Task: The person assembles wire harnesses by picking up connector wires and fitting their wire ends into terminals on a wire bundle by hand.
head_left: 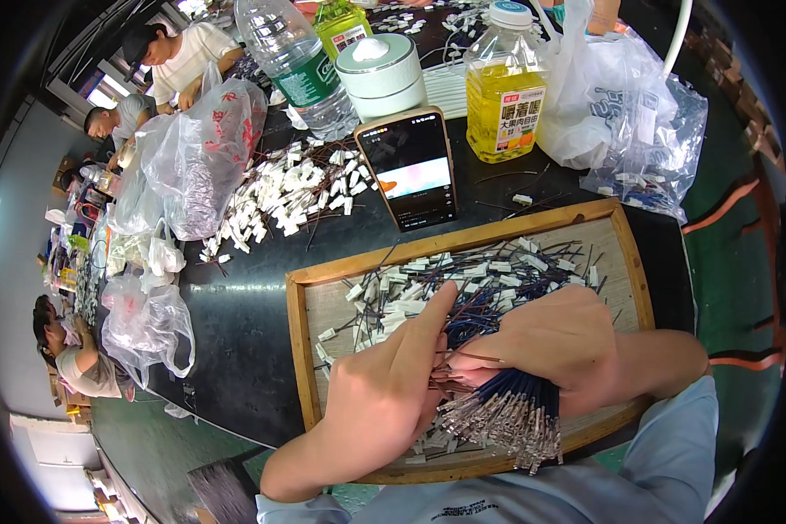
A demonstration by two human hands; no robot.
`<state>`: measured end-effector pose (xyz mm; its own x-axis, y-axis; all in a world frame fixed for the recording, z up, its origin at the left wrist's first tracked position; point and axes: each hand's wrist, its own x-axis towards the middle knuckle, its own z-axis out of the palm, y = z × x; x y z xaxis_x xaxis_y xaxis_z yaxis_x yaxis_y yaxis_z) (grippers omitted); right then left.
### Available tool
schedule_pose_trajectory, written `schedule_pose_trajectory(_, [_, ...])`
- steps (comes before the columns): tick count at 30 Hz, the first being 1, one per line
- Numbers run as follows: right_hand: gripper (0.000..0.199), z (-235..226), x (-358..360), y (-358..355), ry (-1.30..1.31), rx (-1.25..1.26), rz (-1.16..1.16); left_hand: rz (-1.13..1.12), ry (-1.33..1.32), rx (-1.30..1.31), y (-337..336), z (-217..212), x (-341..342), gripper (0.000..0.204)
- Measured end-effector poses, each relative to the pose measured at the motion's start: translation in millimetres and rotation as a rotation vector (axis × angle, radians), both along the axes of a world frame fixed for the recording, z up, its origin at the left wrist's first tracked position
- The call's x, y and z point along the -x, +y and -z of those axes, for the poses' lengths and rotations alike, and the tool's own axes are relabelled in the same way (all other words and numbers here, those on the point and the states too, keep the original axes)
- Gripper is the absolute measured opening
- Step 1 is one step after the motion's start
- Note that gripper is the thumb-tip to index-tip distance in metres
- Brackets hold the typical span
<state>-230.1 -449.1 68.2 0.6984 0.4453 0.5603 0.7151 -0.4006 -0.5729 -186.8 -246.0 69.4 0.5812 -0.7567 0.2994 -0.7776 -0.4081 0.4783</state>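
Note:
My right hand (557, 342) is closed around a thick bundle of dark blue wires (508, 410), whose metal terminal ends fan out toward me. My left hand (384, 393) pinches thin reddish wire ends at the bundle, its index finger stretched up over the tray. Both hands hover above a wooden tray (299, 314) that holds several loose blue wires with white plastic connectors (489, 272).
A phone (408, 166) leans upright behind the tray. A pile of white connectors (288, 194) lies on the dark table (236, 323). Plastic bags (196, 153), a water bottle (295, 61), a yellow liquid bottle (500, 87) and a white round container (382, 74) stand beyond. Other people work at the far left.

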Motion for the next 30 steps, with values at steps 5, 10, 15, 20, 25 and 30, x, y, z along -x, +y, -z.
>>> schedule_pose_trajectory(5, [0.055,0.6,0.6,1.6,-0.041,0.073,0.009,-0.002,0.076,0.024,5.8,-8.7,0.2,0.078])
schedule_pose_trajectory(10, [0.053,-5.9,3.7,0.7,-0.038,0.137,0.02,-0.038,0.009,-0.022,4.4,-8.5,1.4,0.078])
schedule_pose_trajectory(15, [0.049,-6.2,3.3,2.1,-0.07,0.132,0.027,-0.052,-0.016,-0.045,4.9,-9.1,3.2,0.071])
schedule_pose_trajectory(20, [0.044,0.1,2.8,5.5,-0.094,0.079,0.028,-0.053,-0.154,-0.048,2.4,0.7,4.2,0.061])
schedule_pose_trajectory(25, [0.04,4.6,1.7,6.5,-0.099,0.048,0.031,-0.044,-0.207,-0.091,-0.4,3.6,4.5,0.055])
schedule_pose_trajectory(30, [0.038,3.9,0.3,7.9,-0.104,0.102,0.052,-0.051,-0.158,-0.097,-1.2,1.3,5.4,0.054])
